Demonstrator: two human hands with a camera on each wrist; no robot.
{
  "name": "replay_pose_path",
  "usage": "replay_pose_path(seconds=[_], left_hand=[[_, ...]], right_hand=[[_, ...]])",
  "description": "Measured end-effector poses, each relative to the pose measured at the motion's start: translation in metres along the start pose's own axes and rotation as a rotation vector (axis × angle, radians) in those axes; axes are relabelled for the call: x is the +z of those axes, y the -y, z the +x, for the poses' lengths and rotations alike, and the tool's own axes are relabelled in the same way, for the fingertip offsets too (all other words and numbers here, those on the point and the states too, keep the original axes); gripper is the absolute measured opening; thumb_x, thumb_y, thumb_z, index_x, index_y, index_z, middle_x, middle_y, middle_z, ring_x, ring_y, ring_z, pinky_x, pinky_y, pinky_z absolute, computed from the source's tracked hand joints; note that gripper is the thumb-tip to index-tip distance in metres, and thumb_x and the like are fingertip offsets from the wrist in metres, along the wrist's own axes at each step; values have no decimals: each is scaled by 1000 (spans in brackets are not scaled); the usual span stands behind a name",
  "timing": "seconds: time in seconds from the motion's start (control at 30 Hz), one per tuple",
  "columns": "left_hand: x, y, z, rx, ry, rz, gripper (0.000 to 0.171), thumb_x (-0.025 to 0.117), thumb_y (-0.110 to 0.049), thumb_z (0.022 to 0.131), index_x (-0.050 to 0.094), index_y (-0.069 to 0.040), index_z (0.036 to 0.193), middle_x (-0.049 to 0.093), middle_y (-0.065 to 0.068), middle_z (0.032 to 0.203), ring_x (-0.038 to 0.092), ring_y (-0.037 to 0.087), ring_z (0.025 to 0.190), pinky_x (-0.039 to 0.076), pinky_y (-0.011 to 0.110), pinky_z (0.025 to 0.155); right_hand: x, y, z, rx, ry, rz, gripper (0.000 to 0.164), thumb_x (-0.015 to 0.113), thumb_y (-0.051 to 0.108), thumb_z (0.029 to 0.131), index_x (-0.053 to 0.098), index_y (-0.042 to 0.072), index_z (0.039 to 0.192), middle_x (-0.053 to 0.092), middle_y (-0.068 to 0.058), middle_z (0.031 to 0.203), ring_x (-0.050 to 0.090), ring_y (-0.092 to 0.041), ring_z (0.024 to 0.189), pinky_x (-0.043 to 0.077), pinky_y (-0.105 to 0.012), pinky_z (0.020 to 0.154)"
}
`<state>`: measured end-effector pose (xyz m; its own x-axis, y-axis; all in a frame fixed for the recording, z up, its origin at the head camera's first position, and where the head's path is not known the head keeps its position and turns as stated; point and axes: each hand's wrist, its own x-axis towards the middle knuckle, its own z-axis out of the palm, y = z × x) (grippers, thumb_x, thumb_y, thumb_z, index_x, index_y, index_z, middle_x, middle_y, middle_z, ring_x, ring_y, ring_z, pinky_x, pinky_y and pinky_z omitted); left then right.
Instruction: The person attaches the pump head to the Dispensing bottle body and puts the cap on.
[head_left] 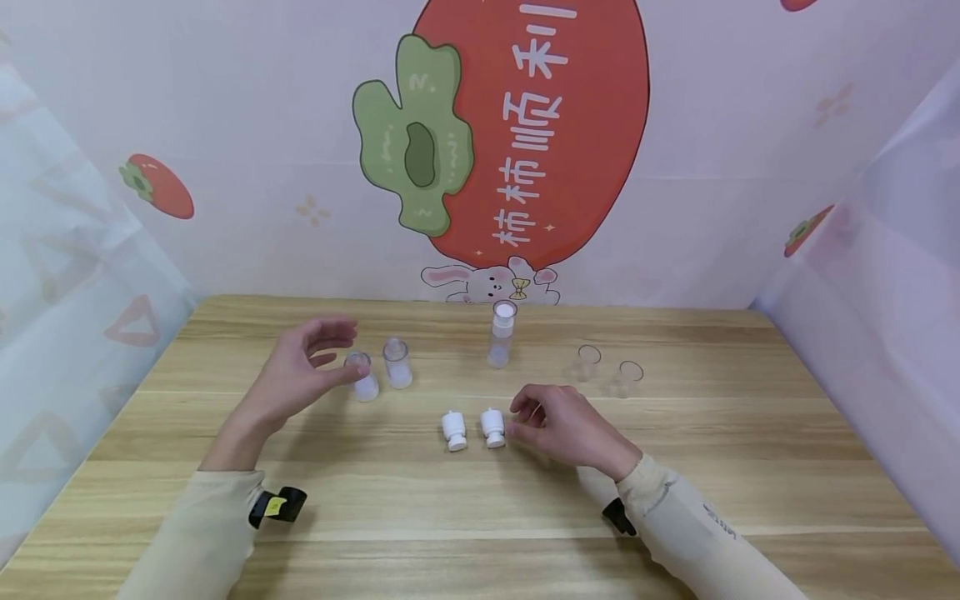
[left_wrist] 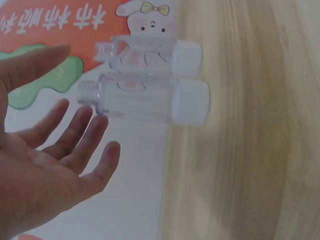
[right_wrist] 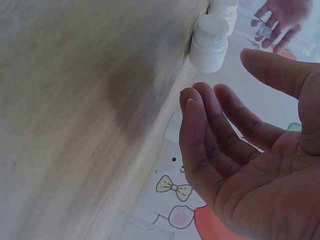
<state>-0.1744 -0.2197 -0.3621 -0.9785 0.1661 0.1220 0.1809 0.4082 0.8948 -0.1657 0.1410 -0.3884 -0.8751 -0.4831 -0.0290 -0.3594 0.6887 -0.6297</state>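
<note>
Two small clear bottles with white bases stand upright on the left of the table, a nearer bottle (head_left: 364,387) and another bottle (head_left: 399,372) beside it. My left hand (head_left: 296,371) is at the nearer bottle, thumb and fingers spread apart around its neck. In the left wrist view that hand (left_wrist: 55,160) holds nothing, its fingertips right by the bottle's neck (left_wrist: 89,93). Two white pump tops, a left one (head_left: 453,431) and a right one (head_left: 492,427), stand mid-table. My right hand (head_left: 566,425), loosely bent and holding nothing, is just right of the right pump top (right_wrist: 208,47).
A clear bottle with a white top (head_left: 500,335) stands at the back centre. On the right are two transparent caps, one farther left (head_left: 588,363) and one nearer (head_left: 628,379). A printed cloth wall (head_left: 262,242) rises behind the wooden table (head_left: 375,517).
</note>
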Motion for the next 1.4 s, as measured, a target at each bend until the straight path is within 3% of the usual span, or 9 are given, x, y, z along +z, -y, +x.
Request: replay_pose_path(seconds=[0.17,0.37,0.47,0.63,0.83,1.17,1.4], left_hand=[[-4,13,2,-19,52,-22,65,81,-9,86,48,4,141,54,24,136,52,34,125,38,53,111],[-3,27,4,-39,78,-86,66,81,-4,84,48,8,140,55,25,131,55,28,118,49,29,101],[-1,32,5,-57,86,-98,65,80,-4,84,48,10,139,56,24,131,55,33,120,52,23,92],[2,36,7,-100,102,-76,61,81,-5,84,52,9,136,57,24,131,55,40,123,54,25,87],[5,39,7,-118,96,-59,54,79,-5,86,54,7,133,58,23,128,57,38,120,54,25,86],[7,36,6,-142,66,-41,51,78,-7,88,55,8,131,59,22,128,57,37,121,53,22,86],[7,26,4,-151,24,-18,55,80,-12,88,56,6,133,58,22,130,56,37,121,53,22,84]], right_hand=[[0,-1,0,-9,-1,0,17,78,16,91,69,6,101,65,6,85,61,-10,79,52,-27,71],[-1,0,1,-9,2,7,18,78,16,91,69,5,102,65,5,85,61,-10,79,52,-27,71],[-1,1,1,-1,3,11,18,78,17,91,69,6,102,65,5,86,61,-11,79,52,-28,71],[2,2,3,5,3,17,18,78,18,91,69,6,102,65,6,85,60,-11,78,52,-28,71],[5,5,7,12,-14,2,18,79,20,89,69,9,99,64,7,83,59,-10,76,51,-28,70],[10,11,14,74,-20,-22,20,82,25,87,68,11,93,62,6,80,58,-11,73,51,-30,67],[17,11,17,119,-11,-20,24,82,29,86,64,14,86,60,4,76,56,-13,69,48,-30,63]])
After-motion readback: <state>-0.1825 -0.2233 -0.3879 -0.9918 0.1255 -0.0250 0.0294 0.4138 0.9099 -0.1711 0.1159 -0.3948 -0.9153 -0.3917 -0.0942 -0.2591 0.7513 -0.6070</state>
